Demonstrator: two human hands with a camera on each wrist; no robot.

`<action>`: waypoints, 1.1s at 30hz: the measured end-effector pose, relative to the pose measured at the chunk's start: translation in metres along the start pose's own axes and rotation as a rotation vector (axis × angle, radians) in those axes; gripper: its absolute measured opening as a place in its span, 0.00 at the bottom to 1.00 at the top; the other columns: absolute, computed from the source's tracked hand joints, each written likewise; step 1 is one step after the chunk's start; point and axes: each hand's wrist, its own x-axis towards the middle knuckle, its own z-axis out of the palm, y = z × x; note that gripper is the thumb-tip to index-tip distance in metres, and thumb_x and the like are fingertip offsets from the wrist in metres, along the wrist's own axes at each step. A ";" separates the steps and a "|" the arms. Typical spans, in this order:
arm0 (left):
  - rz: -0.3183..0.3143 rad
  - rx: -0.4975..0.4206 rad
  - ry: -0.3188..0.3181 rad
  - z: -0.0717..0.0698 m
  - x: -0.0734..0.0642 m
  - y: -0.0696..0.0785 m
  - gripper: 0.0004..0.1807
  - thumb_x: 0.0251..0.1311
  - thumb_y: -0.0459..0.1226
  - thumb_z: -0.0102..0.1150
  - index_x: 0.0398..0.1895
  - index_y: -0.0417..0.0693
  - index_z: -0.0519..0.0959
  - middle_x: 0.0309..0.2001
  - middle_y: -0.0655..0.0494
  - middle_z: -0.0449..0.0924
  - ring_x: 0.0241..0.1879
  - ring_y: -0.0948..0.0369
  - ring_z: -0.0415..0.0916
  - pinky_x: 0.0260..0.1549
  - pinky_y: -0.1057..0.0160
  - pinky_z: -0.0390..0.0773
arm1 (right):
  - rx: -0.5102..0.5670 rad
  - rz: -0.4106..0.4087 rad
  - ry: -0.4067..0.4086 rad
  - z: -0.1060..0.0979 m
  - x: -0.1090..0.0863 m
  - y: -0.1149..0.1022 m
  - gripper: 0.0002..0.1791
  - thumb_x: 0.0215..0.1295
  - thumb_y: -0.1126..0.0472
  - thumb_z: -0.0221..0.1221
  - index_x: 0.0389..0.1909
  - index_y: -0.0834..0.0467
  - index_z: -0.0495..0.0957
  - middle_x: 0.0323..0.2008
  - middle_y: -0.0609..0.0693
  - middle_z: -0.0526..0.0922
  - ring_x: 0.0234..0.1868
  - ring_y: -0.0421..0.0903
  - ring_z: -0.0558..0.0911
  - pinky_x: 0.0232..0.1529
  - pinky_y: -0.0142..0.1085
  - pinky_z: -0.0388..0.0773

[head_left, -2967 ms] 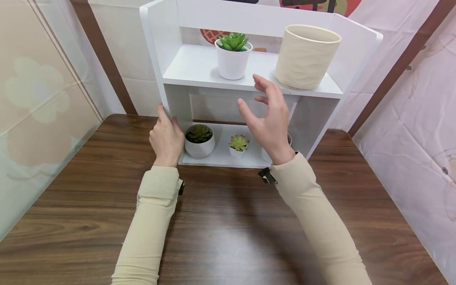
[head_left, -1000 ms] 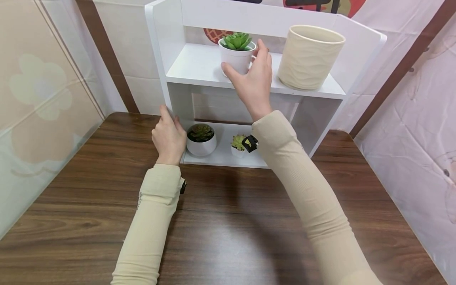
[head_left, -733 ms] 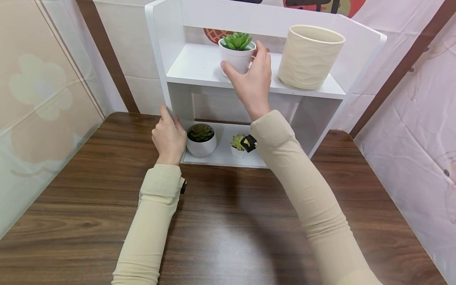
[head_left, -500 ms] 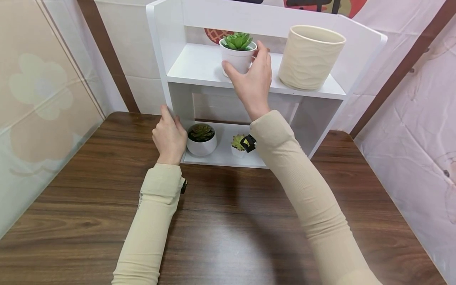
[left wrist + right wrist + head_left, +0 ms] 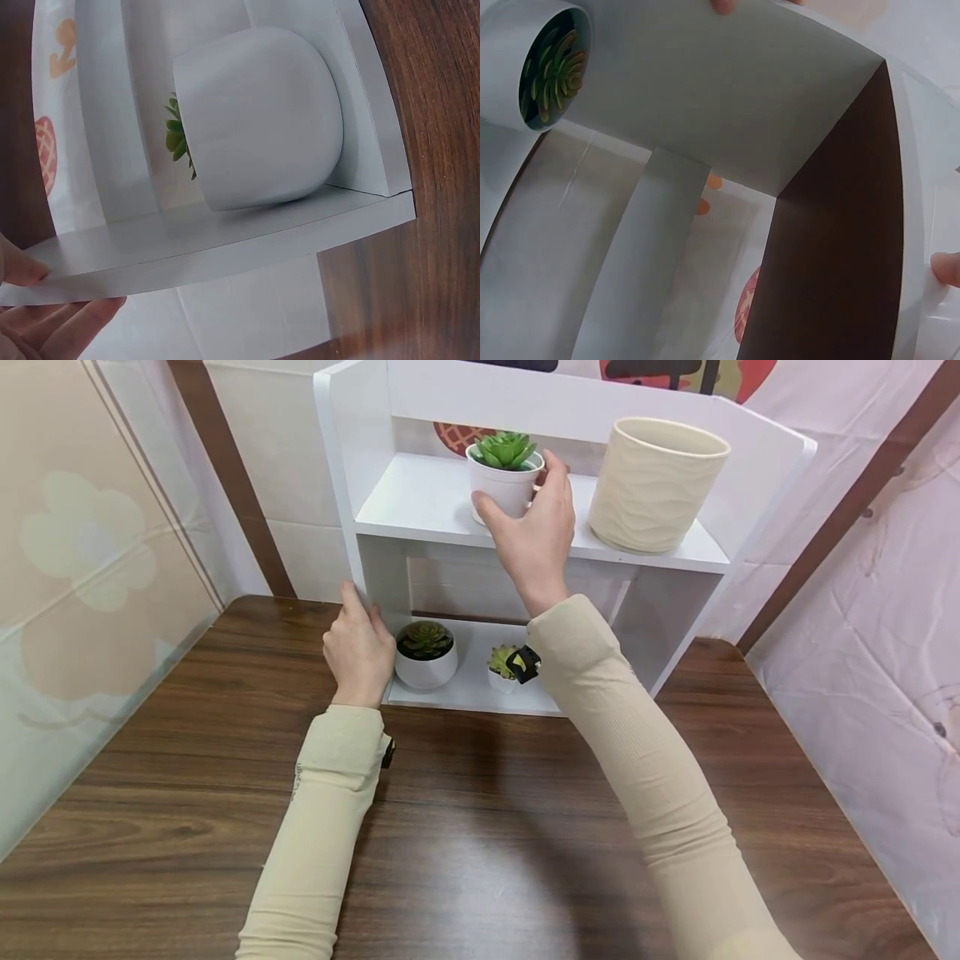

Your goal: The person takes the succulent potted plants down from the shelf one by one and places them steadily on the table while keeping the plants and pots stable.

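Note:
A small white shelf unit (image 5: 420, 497) with two levels stands on the table. My left hand (image 5: 358, 652) grips its left side panel (image 5: 225, 251), with the thumb inside and fingers outside in the left wrist view. On the upper level, my right hand (image 5: 536, 543) holds a potted succulent (image 5: 501, 489), bright green in a white pot, thumb at the front and fingers round the right side. In the right wrist view only the thumb (image 5: 22, 266) of the left hand's pair is absent; the right thumb (image 5: 946, 268) shows at the right edge.
Right of it on the upper level stands a cream planter (image 5: 656, 485) with a wavy surface. Below are a dark succulent in a round white pot (image 5: 426, 670) and a small succulent (image 5: 501, 662), partly covered by the right wristband. Brown wooden table (image 5: 450, 827) lies in front.
Three seconds ago my right hand was in the air before the shelf; it has moved up and left and taken hold of the potted succulent. My left hand has stayed on the panel.

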 end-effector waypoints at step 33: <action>0.015 -0.021 0.008 0.007 0.000 0.000 0.15 0.69 0.35 0.48 0.53 0.36 0.65 0.41 0.30 0.81 0.35 0.31 0.78 0.32 0.37 0.74 | 0.324 -0.057 -0.032 -0.022 -0.019 0.005 0.44 0.50 0.59 0.70 0.68 0.58 0.61 0.57 0.53 0.73 0.51 0.46 0.79 0.50 0.33 0.76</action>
